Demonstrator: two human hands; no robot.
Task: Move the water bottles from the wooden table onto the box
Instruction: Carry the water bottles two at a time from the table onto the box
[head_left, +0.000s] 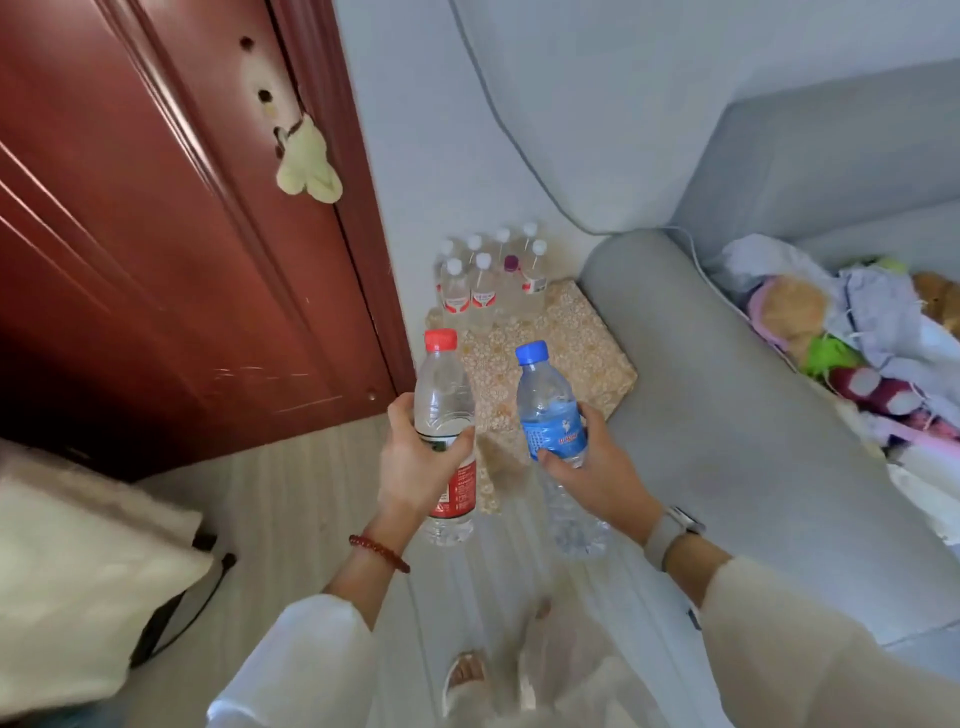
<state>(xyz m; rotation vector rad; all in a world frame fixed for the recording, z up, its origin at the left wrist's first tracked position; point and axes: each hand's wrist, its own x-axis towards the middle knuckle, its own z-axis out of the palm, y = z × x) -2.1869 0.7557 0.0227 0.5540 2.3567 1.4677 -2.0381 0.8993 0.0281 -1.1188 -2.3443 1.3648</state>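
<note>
Two bottles were in hand, one per hand, both carried upright and short of the box, the patterned gold-topped block on the floor that serves as landmark here. Left hand had fingers and thumb curled round the middle of the red-capped bottle, cap up, long axis near vertical, leaning slightly away from the person. Right hand was wrapped round the label of the blue-capped bottle, also cap up, tilted a bit toward the box's far side. Both bottles hung over the near edge of the box, red one toward its near-left corner by the red door, blue one nearer the box's middle front. A cluster of small bottles already stood at the far-left end of the box against the wall, touching or nearly touching each other. Bare patterned top lay between that cluster and the two held bottles, and on the box's right side next to the grey sofa. Judged step: carry-in, about to set down; bases looked to be above the box top, exact height unclear. Next move likely needs both bottles pushed forward past the near edge and lowered straight along their long axes. Neither hand was clearly nearer to the free area; the right seemed marginally closer. Wooden table not in view.
</note>
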